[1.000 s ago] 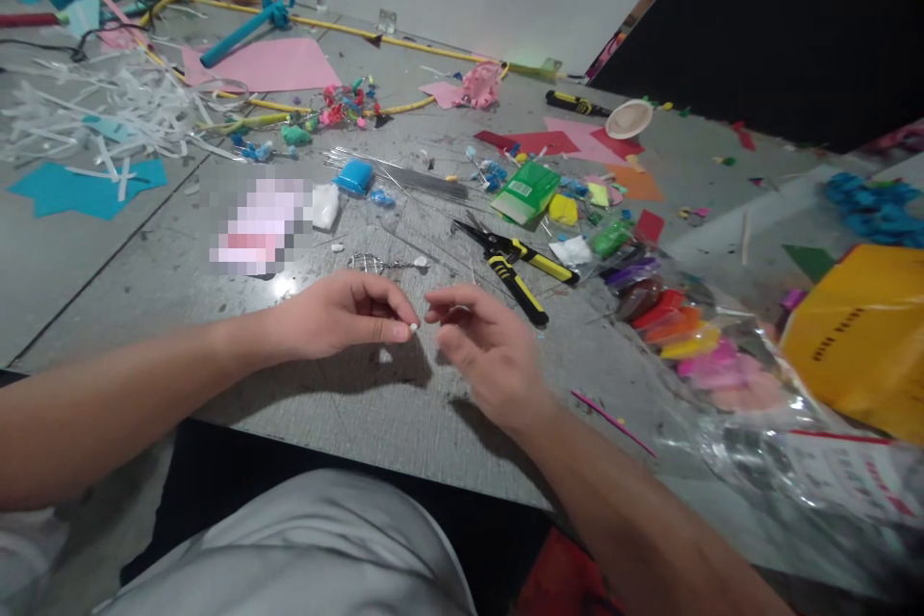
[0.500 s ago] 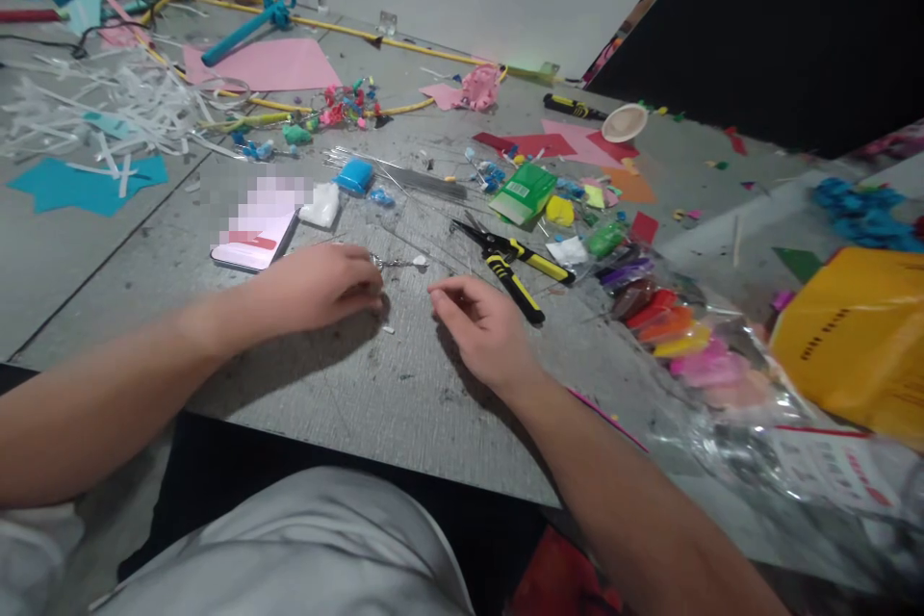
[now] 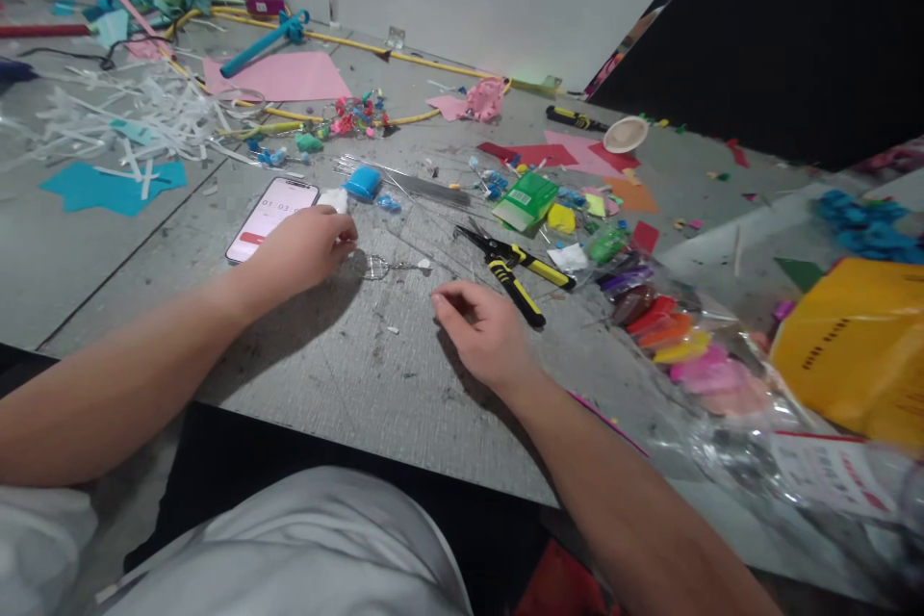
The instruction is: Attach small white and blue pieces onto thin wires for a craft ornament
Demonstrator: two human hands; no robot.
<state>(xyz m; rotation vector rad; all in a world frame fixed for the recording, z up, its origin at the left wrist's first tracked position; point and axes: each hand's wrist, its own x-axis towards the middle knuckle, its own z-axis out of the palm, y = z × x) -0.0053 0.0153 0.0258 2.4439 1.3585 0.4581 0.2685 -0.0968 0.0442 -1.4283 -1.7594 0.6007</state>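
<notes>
Grey desk (image 3: 346, 375), cluttered w/ craft bits. Far left: white paper strips (image 3: 122, 111), blue paper (image 3: 115, 188) and a pink sheet (image 3: 278, 77). Near right: yellow bag (image 3: 852, 346), and beside it a clear bag of coloured clay sticks (image 3: 671, 337).

Left hand (image 3: 307, 245) is out over mid-desk, knuckles up, fingers curled. Its fingertips are right at the white clay lump (image 3: 336, 200), which sits on the desk just right of the phone (image 3: 270, 217) and left of a blue clay lump (image 3: 361, 183). Can't tell if the grip is clamped on the white lump or only touching it, since the fingers hide the contact.

Right hand (image 3: 483, 332) rests on the desk nearer the body, well apart from the left. Its fingers are curled in together and nothing shows in them. Black-and-yellow wire cutters (image 3: 516, 269) lie just beyond it to the right, not touched.

Between the hands, a bit farther out, lies a wire loop (image 3: 375, 266) w/ a small white bead (image 3: 424, 263) at its right end. It's flat on the desk, near the left hand's fingertips but apart from them.

Step in hand, by my read: the left hand is going for the white clay, prob. to take some, while the right waits. Next move would call for a fine thumb-and-finger pinch, keeping off the phone and not dragging the wire loop.
</notes>
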